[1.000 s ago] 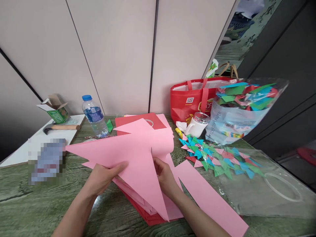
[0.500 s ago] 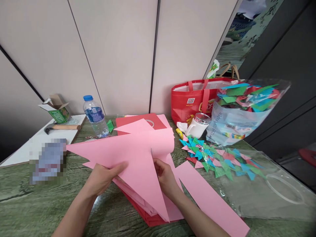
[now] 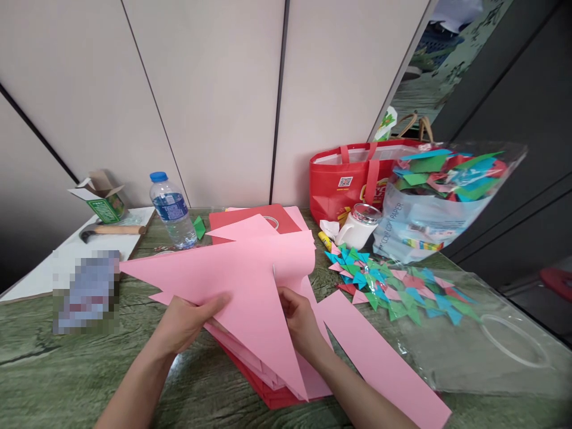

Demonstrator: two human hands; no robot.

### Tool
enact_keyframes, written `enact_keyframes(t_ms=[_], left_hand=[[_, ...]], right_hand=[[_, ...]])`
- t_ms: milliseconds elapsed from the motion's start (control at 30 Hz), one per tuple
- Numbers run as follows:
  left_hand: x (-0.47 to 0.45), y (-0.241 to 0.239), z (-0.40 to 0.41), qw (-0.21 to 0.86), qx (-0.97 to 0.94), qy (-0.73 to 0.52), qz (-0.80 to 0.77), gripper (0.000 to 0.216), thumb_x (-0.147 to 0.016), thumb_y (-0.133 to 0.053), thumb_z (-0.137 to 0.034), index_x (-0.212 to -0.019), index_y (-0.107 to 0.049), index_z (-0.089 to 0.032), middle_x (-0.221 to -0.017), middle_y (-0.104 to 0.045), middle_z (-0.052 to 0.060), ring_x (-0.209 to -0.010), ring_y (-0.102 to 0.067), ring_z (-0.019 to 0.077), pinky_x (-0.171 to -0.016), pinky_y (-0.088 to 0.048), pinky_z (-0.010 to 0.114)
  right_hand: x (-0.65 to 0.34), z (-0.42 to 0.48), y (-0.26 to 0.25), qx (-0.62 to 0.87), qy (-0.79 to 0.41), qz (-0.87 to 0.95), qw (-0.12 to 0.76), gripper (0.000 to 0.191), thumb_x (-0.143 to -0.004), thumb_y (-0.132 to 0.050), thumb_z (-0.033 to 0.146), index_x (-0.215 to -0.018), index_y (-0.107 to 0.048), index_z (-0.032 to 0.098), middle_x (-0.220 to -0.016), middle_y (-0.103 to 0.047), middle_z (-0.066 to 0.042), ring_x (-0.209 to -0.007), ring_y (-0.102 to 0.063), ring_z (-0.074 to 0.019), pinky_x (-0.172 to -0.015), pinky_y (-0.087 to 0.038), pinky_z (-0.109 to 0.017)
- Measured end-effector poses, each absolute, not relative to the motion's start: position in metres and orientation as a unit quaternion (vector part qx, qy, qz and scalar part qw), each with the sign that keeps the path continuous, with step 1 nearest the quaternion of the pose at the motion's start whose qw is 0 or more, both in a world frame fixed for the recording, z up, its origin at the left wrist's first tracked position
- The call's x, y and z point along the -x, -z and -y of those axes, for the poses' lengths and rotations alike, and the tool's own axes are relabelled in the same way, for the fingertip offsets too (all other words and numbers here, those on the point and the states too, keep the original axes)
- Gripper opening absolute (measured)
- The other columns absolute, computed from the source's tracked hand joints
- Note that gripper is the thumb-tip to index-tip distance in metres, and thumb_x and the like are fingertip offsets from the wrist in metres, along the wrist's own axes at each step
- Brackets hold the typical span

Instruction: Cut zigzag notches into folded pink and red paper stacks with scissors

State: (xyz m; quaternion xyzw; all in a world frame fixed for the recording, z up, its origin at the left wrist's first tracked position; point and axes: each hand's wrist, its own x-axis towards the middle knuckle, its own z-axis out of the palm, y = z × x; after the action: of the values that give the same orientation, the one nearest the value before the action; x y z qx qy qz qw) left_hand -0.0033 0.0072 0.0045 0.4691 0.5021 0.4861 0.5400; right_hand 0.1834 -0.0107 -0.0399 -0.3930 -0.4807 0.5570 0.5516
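Observation:
My left hand (image 3: 190, 319) pinches a large folded pink paper sheet (image 3: 232, 268), thumb on top and fingers underneath. The sheet's left end comes to a point, and its right part curls over into a roll. At the inner end of a long slit in it, a thin grey sliver shows. Beside that slit, partly behind the paper's edge, my right hand (image 3: 299, 316) is closed. What its fingers hold is hidden. Under the sheet lies a stack of pink and red paper (image 3: 277, 396). Right of my right wrist rests a pink paper strip (image 3: 384, 363).
A water bottle (image 3: 172, 208) and a hammer (image 3: 114, 229) stand or lie left. To the right are a white mug (image 3: 358, 227), a red bag (image 3: 328, 185), a plastic bag of folded paper pieces (image 3: 429, 220), many small coloured paper triangles (image 3: 393, 295) and a clear plastic sleeve (image 3: 482, 363).
Almost nothing differs. The grey sliver at the slit's end looks slightly higher and plainer; both hands and the pink sheet keep their places.

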Motion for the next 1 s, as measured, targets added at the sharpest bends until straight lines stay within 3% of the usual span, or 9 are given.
enact_keyframes(t_ms=[400,533,767,1000], left_hand=[[0.0019,-0.0058,-0.0068,0.545,-0.471,-0.489,-0.493,0.056,-0.057,-0.076,-0.032,-0.108,-0.060,-0.015,-0.101,-0.069,0.010,-0.093,-0.062,0.0261,-0.078,-0.053,0.036],[0.0013,-0.0072,-0.0064,0.546,-0.472,-0.485,-0.494,0.050,-0.057,-0.075,-0.032,-0.102,-0.062,-0.014,-0.097,-0.070,0.010,-0.093,-0.062,0.0263,-0.077,-0.053,0.037],[0.0017,-0.0061,-0.0040,0.565,-0.469,-0.462,-0.497,0.035,-0.055,-0.077,-0.032,-0.083,-0.066,-0.015,-0.090,-0.072,0.009,-0.089,-0.064,0.0273,-0.073,-0.054,0.036],[-0.0001,-0.0066,-0.0045,0.570,-0.473,-0.457,-0.492,0.045,-0.056,-0.076,-0.033,-0.096,-0.065,-0.015,-0.098,-0.070,0.010,-0.091,-0.063,0.0268,-0.077,-0.053,0.037]], right_hand=[[-0.1830,0.0114,0.0402,0.402,-0.554,0.471,0.556,0.023,-0.057,-0.056,0.004,-0.075,-0.064,0.016,-0.069,-0.069,0.001,-0.060,-0.059,-0.0137,-0.055,-0.046,-0.022],[-0.1825,0.0117,0.0402,0.413,-0.549,0.474,0.550,0.020,-0.059,-0.060,0.009,-0.076,-0.065,0.017,-0.068,-0.069,0.000,-0.059,-0.059,-0.0144,-0.054,-0.046,-0.023],[-0.1833,0.0108,0.0391,0.395,-0.538,0.496,0.556,0.028,-0.060,-0.068,0.015,-0.087,-0.064,0.017,-0.084,-0.069,-0.004,-0.075,-0.063,-0.0188,-0.064,-0.050,-0.026],[-0.1846,0.0097,0.0387,0.389,-0.535,0.493,0.565,0.029,-0.061,-0.066,0.012,-0.089,-0.064,0.016,-0.087,-0.069,-0.005,-0.074,-0.064,-0.0183,-0.067,-0.050,-0.027]])
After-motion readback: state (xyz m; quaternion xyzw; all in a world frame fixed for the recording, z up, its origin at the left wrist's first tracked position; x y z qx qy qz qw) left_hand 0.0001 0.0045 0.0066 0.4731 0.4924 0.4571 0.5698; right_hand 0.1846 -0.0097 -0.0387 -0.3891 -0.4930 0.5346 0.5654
